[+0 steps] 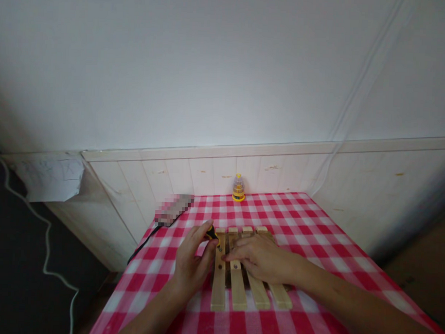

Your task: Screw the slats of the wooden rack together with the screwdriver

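My left hand (190, 256) grips a short screwdriver (212, 233) with a black and yellow handle. Its tip points down at the upper part of the leftmost wooden slat (218, 288), where a dark screw or hole shows. My right hand (259, 258) lies across the other slats with its fingers stretched out, pressing on them. Several pale slats lie side by side over a darker wooden piece (227, 282) beneath, most of which is hidden. Dark round spots, screws or holes, mark the two left slats.
A red-and-white checked cloth (137, 300) covers the table. At its back edge stands a yellow bit holder (238, 189) with a clear cap. A blurred-out object (173, 210) with a black cord lies back left. A white wall (210, 88) rises behind.
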Demonstrator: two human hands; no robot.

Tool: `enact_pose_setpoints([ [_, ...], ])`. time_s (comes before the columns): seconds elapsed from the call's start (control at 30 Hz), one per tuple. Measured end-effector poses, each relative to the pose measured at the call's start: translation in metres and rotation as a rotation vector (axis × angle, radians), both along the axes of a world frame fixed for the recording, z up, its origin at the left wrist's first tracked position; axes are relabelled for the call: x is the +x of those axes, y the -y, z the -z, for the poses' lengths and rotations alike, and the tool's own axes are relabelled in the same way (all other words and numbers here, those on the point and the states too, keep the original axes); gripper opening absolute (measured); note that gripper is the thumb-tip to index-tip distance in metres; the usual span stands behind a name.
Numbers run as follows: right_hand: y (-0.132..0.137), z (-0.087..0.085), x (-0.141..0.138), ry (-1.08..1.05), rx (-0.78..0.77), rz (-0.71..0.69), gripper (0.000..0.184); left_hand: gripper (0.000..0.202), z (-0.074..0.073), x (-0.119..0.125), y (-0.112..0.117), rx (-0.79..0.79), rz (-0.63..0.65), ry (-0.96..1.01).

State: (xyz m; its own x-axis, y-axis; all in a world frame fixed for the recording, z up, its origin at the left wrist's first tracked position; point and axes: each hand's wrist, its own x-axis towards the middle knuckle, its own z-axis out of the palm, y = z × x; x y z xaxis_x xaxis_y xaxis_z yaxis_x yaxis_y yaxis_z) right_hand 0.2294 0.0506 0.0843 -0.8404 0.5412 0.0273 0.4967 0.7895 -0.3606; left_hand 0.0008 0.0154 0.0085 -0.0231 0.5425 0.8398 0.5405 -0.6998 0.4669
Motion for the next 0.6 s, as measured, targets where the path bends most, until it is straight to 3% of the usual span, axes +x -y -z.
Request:
enact_pose_setpoints([
  [0.2,-0.0008,0.0024,0.001,-0.014,0.013,-0.009,0.043,0.053,0.0066,-0.0001,-0.0006,0.009,0.0,0.012],
  [0.43,-0.001,0.0023,0.0014,-0.038,0.005,-0.014,0.042,0.048,-0.0028,0.0024,0.0024,0.078,-0.036,-0.056],
  [0.6,-0.0018,0.006,0.0023,-0.062,-0.001,-0.016,0.044,0.047,-0.0005,0.0018,-0.0005,0.059,-0.022,-0.016],
])
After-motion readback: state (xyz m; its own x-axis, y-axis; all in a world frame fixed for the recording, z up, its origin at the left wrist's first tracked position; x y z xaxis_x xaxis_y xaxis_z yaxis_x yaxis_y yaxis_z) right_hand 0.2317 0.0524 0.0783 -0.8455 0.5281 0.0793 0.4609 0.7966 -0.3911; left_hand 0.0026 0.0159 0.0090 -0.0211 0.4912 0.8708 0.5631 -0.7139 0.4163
